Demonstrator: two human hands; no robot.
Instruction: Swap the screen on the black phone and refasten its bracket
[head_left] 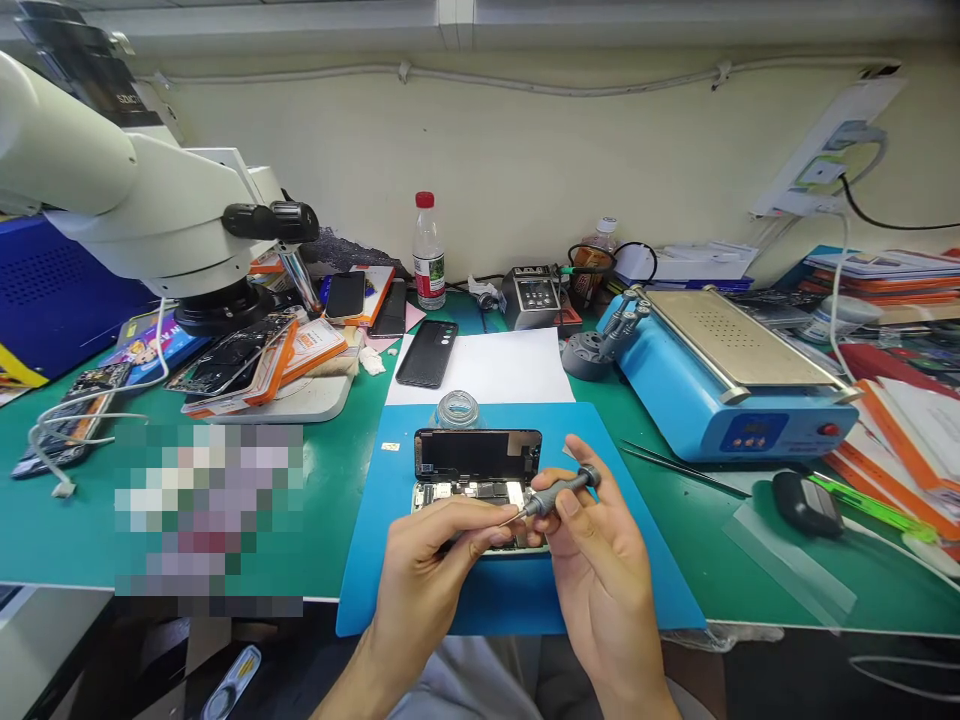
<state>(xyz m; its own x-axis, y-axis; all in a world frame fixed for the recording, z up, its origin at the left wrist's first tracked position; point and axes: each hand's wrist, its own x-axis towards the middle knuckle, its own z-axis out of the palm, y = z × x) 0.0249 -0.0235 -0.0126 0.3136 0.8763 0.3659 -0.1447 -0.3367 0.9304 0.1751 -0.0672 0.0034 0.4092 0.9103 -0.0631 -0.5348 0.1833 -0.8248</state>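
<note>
An opened phone (474, 488) lies on a blue mat (645, 560), its dark screen panel (478, 453) folded up behind the exposed insides. My right hand (600, 570) holds a small grey screwdriver (559, 490), tip pointing left toward the phone. My left hand (435, 555) rests over the phone's near part, thumb and forefinger pinched together at the screwdriver's tip; whether they hold a tiny part is too small to tell.
A white microscope (150, 200) stands at the left over a tray of phone parts. A blue heating plate (720, 380) sits at the right, tweezers (675, 465) beside it. A glass jar (457, 408), a black phone back (427, 352) on white paper and a water bottle (428, 250) lie behind.
</note>
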